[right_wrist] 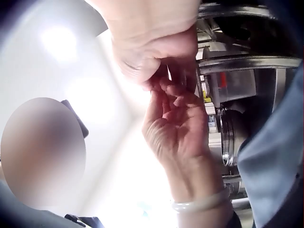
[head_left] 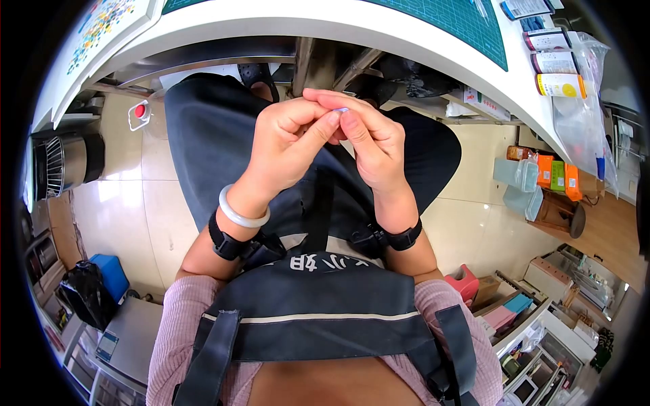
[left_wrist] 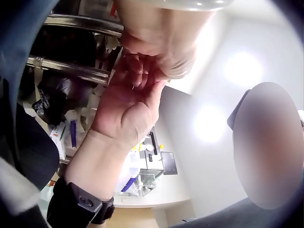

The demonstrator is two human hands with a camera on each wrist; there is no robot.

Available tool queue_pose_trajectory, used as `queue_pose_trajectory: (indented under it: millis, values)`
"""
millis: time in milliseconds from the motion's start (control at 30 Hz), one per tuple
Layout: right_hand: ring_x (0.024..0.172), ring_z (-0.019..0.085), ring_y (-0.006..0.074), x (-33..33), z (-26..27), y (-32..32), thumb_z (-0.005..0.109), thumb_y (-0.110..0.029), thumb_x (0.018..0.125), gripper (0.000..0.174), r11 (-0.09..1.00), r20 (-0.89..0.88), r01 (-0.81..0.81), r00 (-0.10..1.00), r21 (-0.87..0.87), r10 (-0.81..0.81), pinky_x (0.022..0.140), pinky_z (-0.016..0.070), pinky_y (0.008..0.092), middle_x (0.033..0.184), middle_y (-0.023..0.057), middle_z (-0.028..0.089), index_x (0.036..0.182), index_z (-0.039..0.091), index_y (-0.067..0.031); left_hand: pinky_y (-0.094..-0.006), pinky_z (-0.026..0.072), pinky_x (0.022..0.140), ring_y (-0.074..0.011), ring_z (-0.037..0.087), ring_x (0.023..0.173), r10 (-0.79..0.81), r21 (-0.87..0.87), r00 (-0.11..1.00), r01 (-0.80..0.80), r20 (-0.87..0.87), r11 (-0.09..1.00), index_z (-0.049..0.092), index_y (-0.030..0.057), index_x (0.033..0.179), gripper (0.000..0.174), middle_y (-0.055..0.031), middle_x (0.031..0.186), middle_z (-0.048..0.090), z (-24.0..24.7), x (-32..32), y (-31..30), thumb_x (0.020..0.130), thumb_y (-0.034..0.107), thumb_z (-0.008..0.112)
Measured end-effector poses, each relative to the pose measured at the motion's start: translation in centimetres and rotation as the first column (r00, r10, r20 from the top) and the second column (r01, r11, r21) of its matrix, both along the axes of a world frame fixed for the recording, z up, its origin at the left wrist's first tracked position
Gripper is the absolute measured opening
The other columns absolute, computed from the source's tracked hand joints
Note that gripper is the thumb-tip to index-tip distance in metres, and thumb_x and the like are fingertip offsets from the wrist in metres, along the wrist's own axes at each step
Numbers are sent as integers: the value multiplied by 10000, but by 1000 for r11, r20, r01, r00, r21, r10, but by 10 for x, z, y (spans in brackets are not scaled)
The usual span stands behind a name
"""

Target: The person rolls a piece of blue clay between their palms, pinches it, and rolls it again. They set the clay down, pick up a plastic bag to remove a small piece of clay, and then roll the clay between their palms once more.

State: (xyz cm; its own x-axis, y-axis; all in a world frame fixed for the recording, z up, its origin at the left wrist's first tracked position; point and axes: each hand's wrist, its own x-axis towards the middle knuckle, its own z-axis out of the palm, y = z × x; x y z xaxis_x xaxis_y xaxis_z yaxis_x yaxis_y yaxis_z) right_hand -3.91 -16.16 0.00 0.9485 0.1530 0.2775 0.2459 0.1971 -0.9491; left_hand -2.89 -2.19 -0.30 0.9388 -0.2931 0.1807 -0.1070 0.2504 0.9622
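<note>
Both hands meet over the lap in the head view, thumb tips close together. Between the thumbs and index fingers shows a small pale lilac piece, mostly hidden by the fingertips; its kind cannot be made out. My left hand pinches it from the left, with the fingers bent. From the other side my right hand pinches it too, its fingers lying over the left fingertips. In the left wrist view a thin bright sliver shows near the fingertips.
A white table with a green cutting mat stands ahead of the knees. Several labelled bottles and a clear plastic bag are at its right end. Metal table legs stand beyond the hands. A bin is at left.
</note>
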Motion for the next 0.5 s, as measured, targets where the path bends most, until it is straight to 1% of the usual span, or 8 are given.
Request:
queue_pose_trajectory:
  millis: [33,100,200,267,300,333,367,500]
  values:
    - [731,579,96,-1,1,4,485,-133,930,246,998,-23,45,999,49,-44,641,478,206,994,98,658,1048,622,33,-213,446,559,-97,568,636,18,64,998,-22,57,998,641,-25,878,138,-55,719,631,1,-1,-1,880,89,563]
    - [754,593,100,-4,1,0,483,-131,931,240,997,-105,65,993,36,-61,638,484,217,965,94,664,1030,623,37,-214,440,560,-101,553,618,31,125,993,-45,115,991,638,-21,884,127,-53,742,627,2,-2,-2,880,75,556]
    - [735,613,120,-2,1,1,493,-127,925,217,987,-151,158,975,-40,-162,604,483,246,891,87,671,1001,626,26,-237,461,613,-132,584,694,-70,66,997,73,-36,995,635,-31,944,263,-76,812,641,6,-2,-3,931,191,495]
    - [691,618,136,1,0,0,505,-126,918,199,968,-113,232,964,-99,-242,573,476,266,846,84,671,990,628,13,-258,468,661,-161,603,777,-123,-145,947,82,-298,986,629,-49,975,488,-101,849,649,8,-2,-4,965,367,375]
    - [674,618,172,2,-1,-4,524,-122,904,178,890,101,264,964,-373,-244,568,474,283,813,93,658,989,627,-3,-258,468,661,-161,603,777,-122,-145,947,82,-298,986,629,-49,975,488,-101,849,649,10,-1,-2,965,367,375]
    - [658,618,208,4,-1,-8,543,-117,890,161,728,303,332,936,-599,-178,563,472,301,779,101,644,988,625,-18,-270,466,686,-172,599,814,-138,-87,941,116,-308,989,621,-52,1003,571,-111,878,646,12,0,2,961,429,316]
    - [682,612,261,4,0,-10,576,-107,861,169,723,347,334,928,-605,-138,595,488,304,764,114,626,1011,622,-42,-282,463,710,-182,595,852,-152,-30,935,150,-319,988,613,-55,1032,657,-122,906,644,13,0,5,958,492,256]
    - [712,622,252,7,4,-14,593,-105,849,153,688,425,368,900,-626,-95,609,491,292,787,114,636,980,633,-36,-280,463,706,-182,596,862,-157,-9,939,162,-306,987,619,-43,1029,690,-125,913,645,15,-3,5,951,516,224]
